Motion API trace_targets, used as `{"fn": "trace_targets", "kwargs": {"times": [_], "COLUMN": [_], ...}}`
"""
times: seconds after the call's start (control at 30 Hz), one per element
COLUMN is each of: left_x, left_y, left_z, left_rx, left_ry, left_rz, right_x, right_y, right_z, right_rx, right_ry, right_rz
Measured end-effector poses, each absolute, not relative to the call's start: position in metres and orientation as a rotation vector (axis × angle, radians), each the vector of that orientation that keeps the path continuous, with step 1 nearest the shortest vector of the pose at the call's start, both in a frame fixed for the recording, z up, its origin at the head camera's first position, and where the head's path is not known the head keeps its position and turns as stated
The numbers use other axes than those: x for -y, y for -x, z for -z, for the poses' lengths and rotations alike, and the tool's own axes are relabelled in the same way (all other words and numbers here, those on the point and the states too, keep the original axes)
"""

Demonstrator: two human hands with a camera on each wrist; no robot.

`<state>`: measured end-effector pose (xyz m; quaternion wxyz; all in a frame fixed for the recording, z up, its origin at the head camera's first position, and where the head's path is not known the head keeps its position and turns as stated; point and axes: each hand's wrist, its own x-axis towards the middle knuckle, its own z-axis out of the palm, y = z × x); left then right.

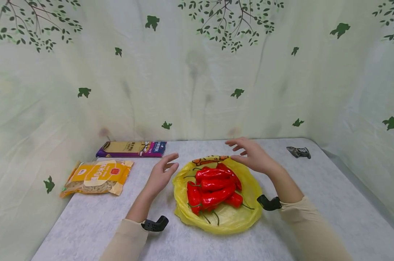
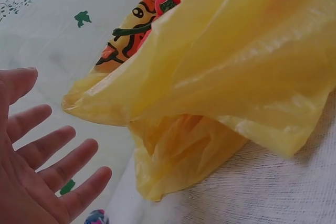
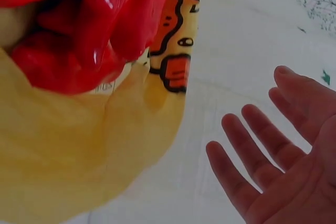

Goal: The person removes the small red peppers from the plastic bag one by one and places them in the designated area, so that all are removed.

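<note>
Several glossy red peppers point(image 1: 216, 185) with green stems lie heaped in a yellow plastic bag point(image 1: 229, 223), its mouth spread wide around them. Orange and black cartoon print shows on the bag's far edge. To the left of the bag, my left hand point(image 1: 161, 175) is held with fingers spread and nothing in it; the left wrist view shows its fingers point(image 2: 73, 187) apart from the yellow plastic. My right hand point(image 1: 252, 156) hovers by the bag's far right edge, fingers loosely extended. In the right wrist view that palm point(image 3: 299, 192) is bare, beside the printed rim.
A purple and tan food packet point(image 1: 131, 149) lies at the back left of the table point(image 1: 86, 232). Nearer, an orange bag of grain point(image 1: 97, 177) rests by the left edge. A small dark packet point(image 1: 299, 152) sits at the back right. A leaf-printed curtain point(image 1: 197, 72) surrounds the table.
</note>
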<state>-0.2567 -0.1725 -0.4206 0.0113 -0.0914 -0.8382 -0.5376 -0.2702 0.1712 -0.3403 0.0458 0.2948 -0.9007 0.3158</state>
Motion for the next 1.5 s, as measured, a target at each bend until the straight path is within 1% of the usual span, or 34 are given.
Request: {"fn": "trace_targets", "kwargs": {"times": [0.23, 0.47, 0.67, 0.9, 1.2, 1.5], "left_x": [0.170, 0.168, 0.165, 0.162, 0.159, 0.160], "left_y": [0.256, 0.258, 0.260, 0.258, 0.256, 0.253], "left_z": [0.424, 0.432, 0.439, 0.444, 0.448, 0.446], "left_rx": [2.570, 2.549, 2.517, 2.514, 2.530, 2.544], "left_ry": [0.332, 0.433, 0.530, 0.532, 0.479, 0.450], "left_rz": [1.815, 1.904, 1.919, 1.938, 1.950, 1.994], "right_x": [-0.156, -0.142, -0.128, -0.117, -0.114, -0.113], "right_y": [0.271, 0.272, 0.273, 0.276, 0.282, 0.285], "right_z": [0.346, 0.350, 0.352, 0.361, 0.370, 0.373], "right_rx": [2.741, 2.856, 2.951, 3.033, 3.053, 3.144], "right_ry": [-1.065, -1.127, -1.156, -1.143, -1.161, -1.164], "right_rz": [-1.072, -1.238, -1.275, -1.261, -1.233, -1.086]}}
